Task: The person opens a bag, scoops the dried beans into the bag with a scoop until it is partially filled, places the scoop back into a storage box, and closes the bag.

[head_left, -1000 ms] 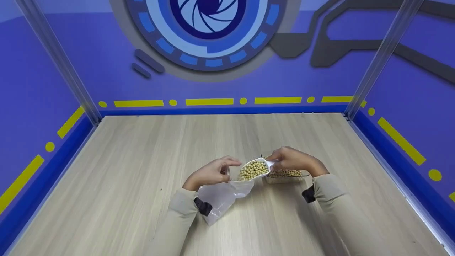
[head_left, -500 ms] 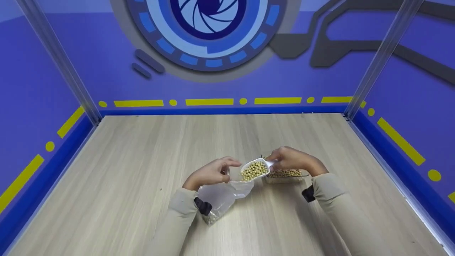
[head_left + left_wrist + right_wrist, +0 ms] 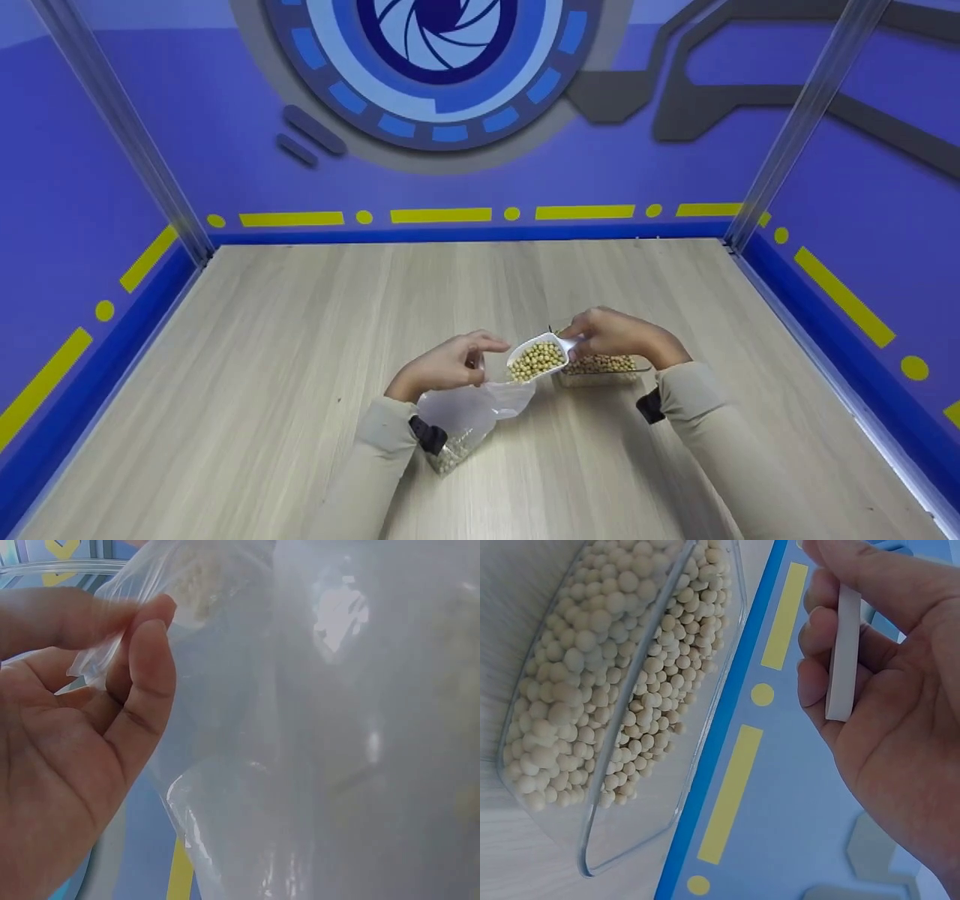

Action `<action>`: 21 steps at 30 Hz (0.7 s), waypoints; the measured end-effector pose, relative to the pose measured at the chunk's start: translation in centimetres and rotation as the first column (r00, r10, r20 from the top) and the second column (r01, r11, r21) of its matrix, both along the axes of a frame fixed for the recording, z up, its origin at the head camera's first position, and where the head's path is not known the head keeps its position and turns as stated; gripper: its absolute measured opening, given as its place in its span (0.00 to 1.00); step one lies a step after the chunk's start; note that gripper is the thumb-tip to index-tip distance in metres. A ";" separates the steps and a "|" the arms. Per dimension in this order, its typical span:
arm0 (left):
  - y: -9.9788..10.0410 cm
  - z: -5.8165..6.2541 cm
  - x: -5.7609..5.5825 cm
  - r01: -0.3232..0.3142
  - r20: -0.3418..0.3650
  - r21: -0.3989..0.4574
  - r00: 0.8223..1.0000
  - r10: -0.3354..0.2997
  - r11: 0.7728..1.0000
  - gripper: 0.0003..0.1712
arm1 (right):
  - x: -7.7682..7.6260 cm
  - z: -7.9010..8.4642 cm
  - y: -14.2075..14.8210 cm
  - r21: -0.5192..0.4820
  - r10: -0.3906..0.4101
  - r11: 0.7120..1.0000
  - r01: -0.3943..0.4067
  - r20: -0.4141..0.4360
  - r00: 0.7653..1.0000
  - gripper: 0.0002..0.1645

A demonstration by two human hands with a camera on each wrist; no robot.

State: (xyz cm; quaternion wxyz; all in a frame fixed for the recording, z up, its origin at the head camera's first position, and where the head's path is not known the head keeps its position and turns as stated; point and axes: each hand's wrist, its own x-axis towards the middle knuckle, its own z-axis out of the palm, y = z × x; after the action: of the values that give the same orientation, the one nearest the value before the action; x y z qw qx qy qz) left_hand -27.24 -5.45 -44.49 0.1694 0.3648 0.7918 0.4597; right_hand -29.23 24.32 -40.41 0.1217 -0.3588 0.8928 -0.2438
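Observation:
My right hand point(image 3: 619, 335) grips the handle point(image 3: 845, 652) of a white scoop point(image 3: 559, 339) heaped with round yellowish soybeans point(image 3: 535, 361). The scoop tips down to the left, its lip over the mouth of a clear plastic bag point(image 3: 457, 416). With thumb and fingers my left hand point(image 3: 442, 365) pinches the bag's upper edge, seen up close in the left wrist view as gathered film point(image 3: 112, 637). Some beans point(image 3: 452, 454) lie at the bag's bottom corner. Just below the right hand stands a clear rectangular container point(image 3: 600, 381) holding many more soybeans point(image 3: 607, 652).
The hands work over a light wood table point(image 3: 300, 337). Blue-purple panels point(image 3: 480, 180) with yellow dashes rise behind it and at both sides, with metal posts at the corners. The container sits close to the right of the bag.
Beans have appeared and built up in the bag's bottom corner, and the heap in the scoop is slightly smaller. Both hands stay nearly in place.

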 end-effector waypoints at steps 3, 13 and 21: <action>0.0 0.0 0.0 -0.003 -0.001 -0.003 1.000 0.003 1.000 0.32 | 0.1 0.2 -0.1 0.010 -0.002 1.000 0.002 0.002 1.000 0.13; 0.1 0.0 0.0 -0.003 0.008 -0.005 1.000 0.003 1.000 0.32 | 0.1 0.5 -0.4 0.037 -0.003 0.999 0.003 -0.008 1.000 0.13; -0.1 0.0 0.0 0.027 -0.008 0.010 1.000 -0.027 1.000 0.31 | 0.0 0.6 -0.5 0.028 0.026 0.999 -0.026 -0.019 0.999 0.13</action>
State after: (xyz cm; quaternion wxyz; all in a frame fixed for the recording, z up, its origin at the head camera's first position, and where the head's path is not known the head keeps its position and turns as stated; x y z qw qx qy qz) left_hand -27.25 -5.50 -44.49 0.1705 0.3780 0.7852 0.4598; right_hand -29.21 23.87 -39.85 0.1212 -0.3709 0.8925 -0.2263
